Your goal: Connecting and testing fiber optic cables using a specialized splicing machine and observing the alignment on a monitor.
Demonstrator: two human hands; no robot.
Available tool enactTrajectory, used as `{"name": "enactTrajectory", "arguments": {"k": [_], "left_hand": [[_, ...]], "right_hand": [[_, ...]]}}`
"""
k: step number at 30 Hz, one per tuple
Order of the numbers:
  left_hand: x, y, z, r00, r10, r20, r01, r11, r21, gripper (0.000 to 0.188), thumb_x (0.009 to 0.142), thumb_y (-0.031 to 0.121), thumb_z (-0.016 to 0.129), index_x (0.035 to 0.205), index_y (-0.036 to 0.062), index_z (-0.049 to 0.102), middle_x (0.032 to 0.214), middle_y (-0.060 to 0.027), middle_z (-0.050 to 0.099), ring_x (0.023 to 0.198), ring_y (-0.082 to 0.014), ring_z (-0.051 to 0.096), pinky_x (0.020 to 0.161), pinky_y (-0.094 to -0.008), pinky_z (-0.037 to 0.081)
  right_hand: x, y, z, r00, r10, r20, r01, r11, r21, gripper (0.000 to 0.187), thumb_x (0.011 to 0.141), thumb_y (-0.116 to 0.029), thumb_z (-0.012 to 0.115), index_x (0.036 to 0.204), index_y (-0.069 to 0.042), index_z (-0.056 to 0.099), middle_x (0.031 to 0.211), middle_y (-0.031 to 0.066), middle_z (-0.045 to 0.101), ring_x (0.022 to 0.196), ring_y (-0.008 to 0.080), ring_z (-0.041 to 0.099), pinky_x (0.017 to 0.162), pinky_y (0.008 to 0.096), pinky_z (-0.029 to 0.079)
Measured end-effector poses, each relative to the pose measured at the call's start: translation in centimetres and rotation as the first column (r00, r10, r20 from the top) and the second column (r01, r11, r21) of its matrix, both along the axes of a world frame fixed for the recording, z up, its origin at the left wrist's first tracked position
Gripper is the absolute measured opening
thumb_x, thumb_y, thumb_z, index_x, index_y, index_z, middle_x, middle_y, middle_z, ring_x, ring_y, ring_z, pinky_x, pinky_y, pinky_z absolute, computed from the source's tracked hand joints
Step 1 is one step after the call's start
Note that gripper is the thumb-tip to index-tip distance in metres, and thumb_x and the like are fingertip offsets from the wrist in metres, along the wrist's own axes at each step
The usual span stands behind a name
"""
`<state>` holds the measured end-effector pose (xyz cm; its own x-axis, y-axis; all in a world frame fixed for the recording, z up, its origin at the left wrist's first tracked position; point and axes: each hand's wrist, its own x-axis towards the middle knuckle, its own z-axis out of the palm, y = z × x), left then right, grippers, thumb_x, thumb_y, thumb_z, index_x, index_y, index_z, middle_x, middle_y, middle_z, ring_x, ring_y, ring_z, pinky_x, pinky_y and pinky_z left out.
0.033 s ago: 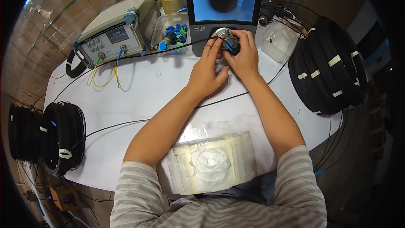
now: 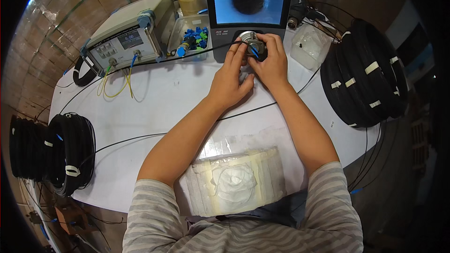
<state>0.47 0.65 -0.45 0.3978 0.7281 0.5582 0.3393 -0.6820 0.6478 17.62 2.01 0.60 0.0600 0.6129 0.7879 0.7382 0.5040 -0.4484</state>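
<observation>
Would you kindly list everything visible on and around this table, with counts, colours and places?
Table: one, white, centre.
Inspection monitor: one, dark casing, blue screen with a dark round spot, far edge.
Round metal fitting: one, silver and black, at the monitor's base, between both hands.
Test instrument: one, grey box, far left, yellow leads plugged in.
Clear tub: one, holding blue connectors, beside the instrument.
Clear bag: one, right of the monitor.
Cable coils, right: one stack, black with white ties.
Cable coils, left: one stack, black, left edge.
Thin cable: black, running across the table.
Taped pad: one, whitish, near edge.
Left hand: fingers on the fitting.
Right hand: fingers on the fitting.
</observation>
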Motion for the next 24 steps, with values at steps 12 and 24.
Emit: {"name": "enactTrajectory", "arguments": {"k": [12,24], "left_hand": [[0.0,0.1,-0.2,1.000,-0.016,0.003,0.016,1.000,0.012,0.094,0.087,0.008,0.074,0.167,0.0061,0.023,0.171,-0.0178,0.029,0.113,-0.0253,0.068,0.088,-0.0364,0.060],[-0.3,0.0,-0.3,1.000,-0.008,0.022,0.008,1.000,-0.004,0.097,0.090,0.008,0.073,0.168,0.0057,0.017,0.168,-0.0184,0.032,0.115,-0.0284,0.069,0.087,-0.0369,0.060]], "right_hand": [[0.1,-0.3,-0.2,0.999,-0.006,-0.054,0.006,1.000,-0.005,0.059,0.070,-0.010,0.092,0.122,-0.007,0.063,0.121,0.0109,0.063,0.108,0.0333,0.067,0.089,0.0414,0.056],[1.9,-0.6,-2.0,0.910,0.204,-0.360,-0.262,0.958,-0.119,0.042,0.094,-0.030,0.078,0.121,-0.003,0.060,0.112,0.0131,0.068,0.098,0.0236,0.067,0.087,0.0363,0.055]]}}
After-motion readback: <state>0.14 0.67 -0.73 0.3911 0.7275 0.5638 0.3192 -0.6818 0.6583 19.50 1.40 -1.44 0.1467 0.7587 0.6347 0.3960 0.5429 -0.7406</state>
